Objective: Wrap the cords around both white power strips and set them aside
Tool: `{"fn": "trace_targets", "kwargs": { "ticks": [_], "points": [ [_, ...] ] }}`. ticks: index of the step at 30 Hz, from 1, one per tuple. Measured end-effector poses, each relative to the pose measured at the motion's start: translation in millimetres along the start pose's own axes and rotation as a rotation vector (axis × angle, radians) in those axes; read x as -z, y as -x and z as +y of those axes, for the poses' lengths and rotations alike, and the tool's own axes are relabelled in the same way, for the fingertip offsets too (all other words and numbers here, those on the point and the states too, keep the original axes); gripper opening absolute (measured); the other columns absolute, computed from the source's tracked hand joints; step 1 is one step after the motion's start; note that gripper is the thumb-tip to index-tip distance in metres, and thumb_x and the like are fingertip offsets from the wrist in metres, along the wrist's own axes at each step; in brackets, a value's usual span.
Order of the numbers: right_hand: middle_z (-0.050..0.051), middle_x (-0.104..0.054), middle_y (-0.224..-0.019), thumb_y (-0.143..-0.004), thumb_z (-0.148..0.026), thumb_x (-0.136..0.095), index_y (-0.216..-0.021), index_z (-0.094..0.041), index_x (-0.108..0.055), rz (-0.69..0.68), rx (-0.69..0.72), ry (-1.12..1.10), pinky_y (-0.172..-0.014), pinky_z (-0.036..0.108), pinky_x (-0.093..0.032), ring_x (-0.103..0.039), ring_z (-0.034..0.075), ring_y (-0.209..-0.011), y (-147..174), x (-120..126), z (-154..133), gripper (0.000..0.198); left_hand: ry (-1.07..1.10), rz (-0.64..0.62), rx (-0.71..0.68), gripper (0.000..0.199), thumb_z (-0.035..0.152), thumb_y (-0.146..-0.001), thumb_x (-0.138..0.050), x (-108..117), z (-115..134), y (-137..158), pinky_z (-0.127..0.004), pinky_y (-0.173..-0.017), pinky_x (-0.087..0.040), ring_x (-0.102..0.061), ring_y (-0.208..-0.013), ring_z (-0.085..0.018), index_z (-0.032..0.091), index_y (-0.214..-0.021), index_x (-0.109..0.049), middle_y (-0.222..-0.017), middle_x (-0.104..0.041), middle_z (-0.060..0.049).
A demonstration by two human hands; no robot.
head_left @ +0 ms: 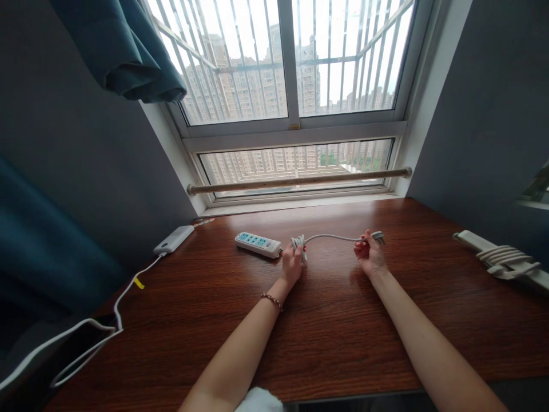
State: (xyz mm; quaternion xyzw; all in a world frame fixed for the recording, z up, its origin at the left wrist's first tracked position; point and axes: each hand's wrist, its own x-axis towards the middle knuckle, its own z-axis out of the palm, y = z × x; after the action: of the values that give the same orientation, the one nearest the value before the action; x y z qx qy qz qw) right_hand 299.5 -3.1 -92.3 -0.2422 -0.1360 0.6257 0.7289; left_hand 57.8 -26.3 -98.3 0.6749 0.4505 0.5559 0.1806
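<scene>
My left hand (292, 264) is closed around a bundle of wound white power cord (298, 242), just right of a white power strip (258, 245) with blue-green sockets that lies flat on the wooden desk (206, 343). From the bundle a single length of cord runs in a shallow arc to the right. At its far end my right hand (369, 256) pinches the cord just below the plug (379, 236), whose prongs point right. Both hands are slightly above the desk top, and the palm side of the left one is hidden.
At the left a white box-shaped device (174, 240) with a white cable (128, 288) lies near the desk edge. Another white strip wrapped in cord (508, 260) rests at the right. A horizontal rail (300, 181) crosses the window behind, and a blue curtain (128, 51) hangs upper left.
</scene>
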Motion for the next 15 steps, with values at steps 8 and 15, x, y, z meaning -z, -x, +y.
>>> {"fn": "trace_targets", "kwargs": {
  "ticks": [8, 15],
  "points": [
    [-0.01, -0.046, -0.04, -0.057, -0.027, -0.081, -0.058, -0.016, -0.052, 0.016, 0.044, 0.05, -0.033, 0.014, -0.037, -0.044, 0.003, -0.034, -2, 2, -1, 0.031, -0.286, -0.007, -0.131, 0.032, 0.034, -0.086, -0.044, 2, 10, 3, -0.026, -0.066, -0.039, -0.053, -0.067, -0.016, 0.017, -0.06, -0.054, -0.068, -0.055, -0.005],
    [-0.009, -0.051, -0.046, -0.057, -0.024, -0.082, -0.06, -0.016, -0.054, -0.073, -0.03, -0.033, -0.035, 0.014, -0.037, -0.044, 0.003, -0.037, 3, -1, 2, 0.029, 0.201, 0.174, 0.145, 0.036, 0.039, -0.088, -0.036, -9, 5, 2, -0.03, -0.07, -0.043, -0.056, -0.071, -0.018, 0.017, -0.078, -0.062, -0.075, -0.062, -0.007]
  ]
}}
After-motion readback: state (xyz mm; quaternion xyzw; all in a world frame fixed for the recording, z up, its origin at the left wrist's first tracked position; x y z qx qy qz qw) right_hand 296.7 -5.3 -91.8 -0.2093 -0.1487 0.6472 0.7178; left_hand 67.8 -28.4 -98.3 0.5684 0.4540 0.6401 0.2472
